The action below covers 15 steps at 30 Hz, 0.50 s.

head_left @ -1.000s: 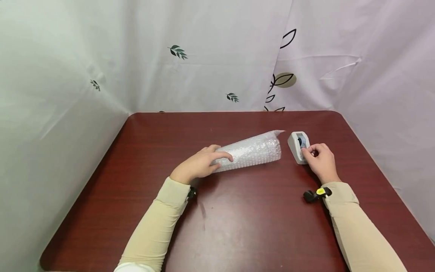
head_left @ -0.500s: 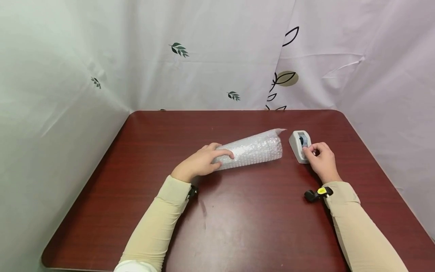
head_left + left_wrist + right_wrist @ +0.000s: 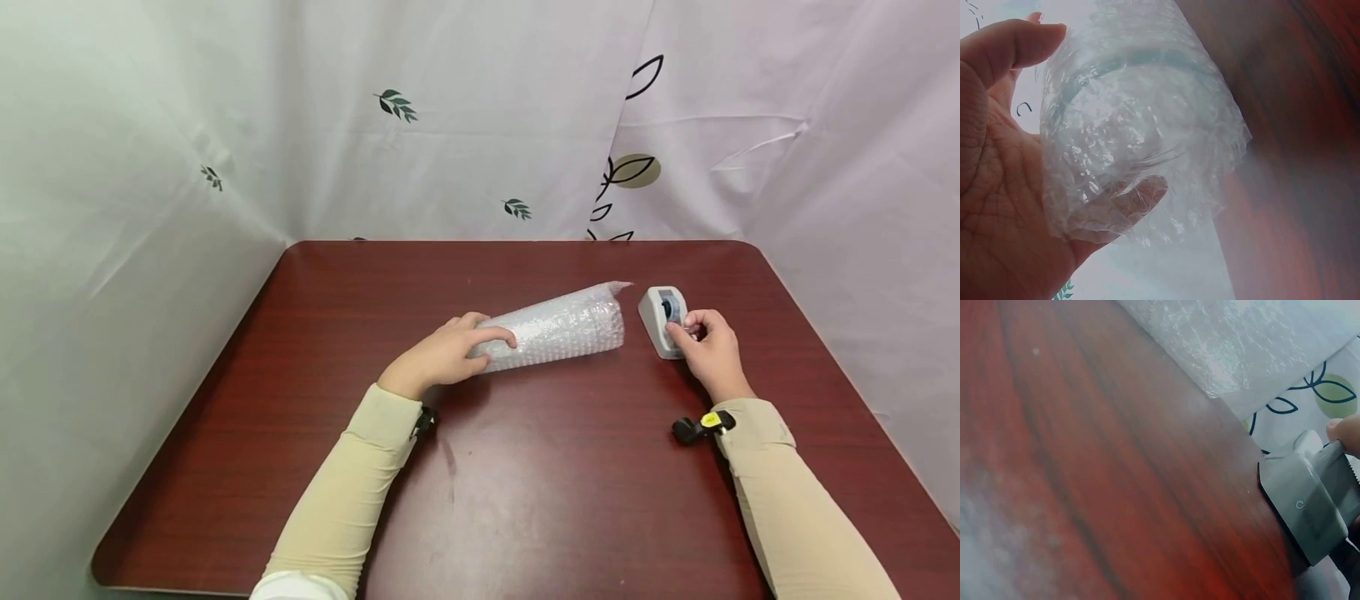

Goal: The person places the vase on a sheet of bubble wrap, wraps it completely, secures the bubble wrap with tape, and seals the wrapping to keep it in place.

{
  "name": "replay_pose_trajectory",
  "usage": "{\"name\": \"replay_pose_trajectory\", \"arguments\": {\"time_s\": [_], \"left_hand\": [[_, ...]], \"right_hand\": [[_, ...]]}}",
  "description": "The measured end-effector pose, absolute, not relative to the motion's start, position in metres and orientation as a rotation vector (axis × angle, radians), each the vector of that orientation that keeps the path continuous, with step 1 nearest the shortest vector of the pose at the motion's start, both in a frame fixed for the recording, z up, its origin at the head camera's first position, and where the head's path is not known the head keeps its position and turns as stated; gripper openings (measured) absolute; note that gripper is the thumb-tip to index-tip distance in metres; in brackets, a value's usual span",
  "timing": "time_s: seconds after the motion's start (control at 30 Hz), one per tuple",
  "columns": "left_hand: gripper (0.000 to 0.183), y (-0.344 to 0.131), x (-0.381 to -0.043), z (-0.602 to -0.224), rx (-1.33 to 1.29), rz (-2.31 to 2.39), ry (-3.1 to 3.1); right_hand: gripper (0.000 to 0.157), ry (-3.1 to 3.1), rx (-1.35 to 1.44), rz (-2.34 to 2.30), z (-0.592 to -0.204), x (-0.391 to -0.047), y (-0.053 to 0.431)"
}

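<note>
A roll-shaped bundle of clear bubble wrap (image 3: pixel 562 329) lies slantwise on the table, its far right end showing a loose pointed corner. My left hand (image 3: pixel 438 357) grips its near left end, thumb on one side and fingers reaching round the other. In the left wrist view, a rounded form with a darker band shows faintly through the bubble wrap (image 3: pixel 1141 119). To the right stands a white tape dispenser (image 3: pixel 654 325) with a tape roll (image 3: pixel 672 310) in it. My right hand (image 3: pixel 714 358) pinches at the tape by the dispenser's cutter; the tape end is mostly hidden by the fingers.
The dark red wooden table (image 3: pixel 555 467) has rounded corners. White curtains (image 3: pixel 465 167) with leaf prints hang behind it and along both sides. A small black wrist camera (image 3: pixel 697 427) is strapped at the right cuff.
The head view has tilted slightly, so everything sits a little higher in it. Both hands keep their places at the bubble-wrap bundle and the tape dispenser, with only slight finger movement on the right.
</note>
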<state>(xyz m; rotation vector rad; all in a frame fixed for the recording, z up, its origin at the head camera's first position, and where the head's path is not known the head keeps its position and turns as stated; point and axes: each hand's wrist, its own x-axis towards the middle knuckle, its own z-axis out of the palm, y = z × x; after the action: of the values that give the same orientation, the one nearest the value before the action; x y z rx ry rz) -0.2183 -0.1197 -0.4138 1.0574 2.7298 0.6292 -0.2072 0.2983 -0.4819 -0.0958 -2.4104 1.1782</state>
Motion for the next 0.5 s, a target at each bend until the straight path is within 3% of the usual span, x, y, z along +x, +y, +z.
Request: {"name": "replay_pose_trajectory", "arguments": {"time_s": [0.5], "left_hand": [[0.041,-0.1198,-0.2186,-0.4166,1.045,0.643,2.728]], "right_hand": [[0.026,-2.317,-0.211,1.119,-0.4825,-0.2041,0.2968]]}}
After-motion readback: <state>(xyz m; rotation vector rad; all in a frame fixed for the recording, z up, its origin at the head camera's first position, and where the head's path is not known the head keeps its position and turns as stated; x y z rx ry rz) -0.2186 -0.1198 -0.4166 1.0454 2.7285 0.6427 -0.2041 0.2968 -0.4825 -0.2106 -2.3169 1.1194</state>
